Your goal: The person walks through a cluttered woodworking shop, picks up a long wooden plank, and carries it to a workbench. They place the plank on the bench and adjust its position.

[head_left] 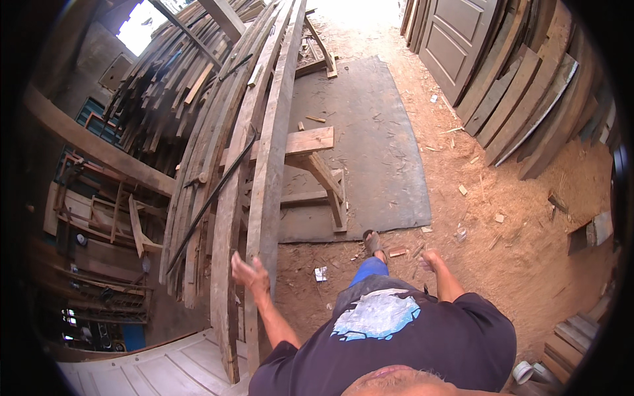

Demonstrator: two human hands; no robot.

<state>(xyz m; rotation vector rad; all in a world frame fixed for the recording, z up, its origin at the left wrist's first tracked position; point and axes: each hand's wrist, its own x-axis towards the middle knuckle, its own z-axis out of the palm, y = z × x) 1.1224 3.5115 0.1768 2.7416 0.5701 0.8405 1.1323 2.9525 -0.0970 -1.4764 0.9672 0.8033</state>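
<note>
Along the person's left side, two long beams (267, 185) are lying next to each other, running away from the body, with a trestle (325, 175) bearing them from below. Thinner boards (203, 148) are lying just left of them. So far as placing goes, that part is looking done: the beams are resting up off the ground and roughly lengthwise together. A dark bar (228, 177) is slanting over the left beam and the boards, and neither hand is using it.

The left hand (251, 274) is hovering at the near stretch of the beams, its fingers spreading open; it is gripping nothing, and whether it is touching wood I cannot tell. The right hand (430, 259) is hanging well apart from the beams, its fingers curling; whether they are closing on something small is not showing.

Judging by this, the handling is standing between grips: the beams are lying in place, but no hand is holding, lifting or turning them. No fresh cut or fastening is showing on them at this scale, so how much is remaining is staying unclear. Beyond the trestle, a mat (386, 155) is covering part of the floor, while chips are littering the dirt (522, 264) to the right.
</note>
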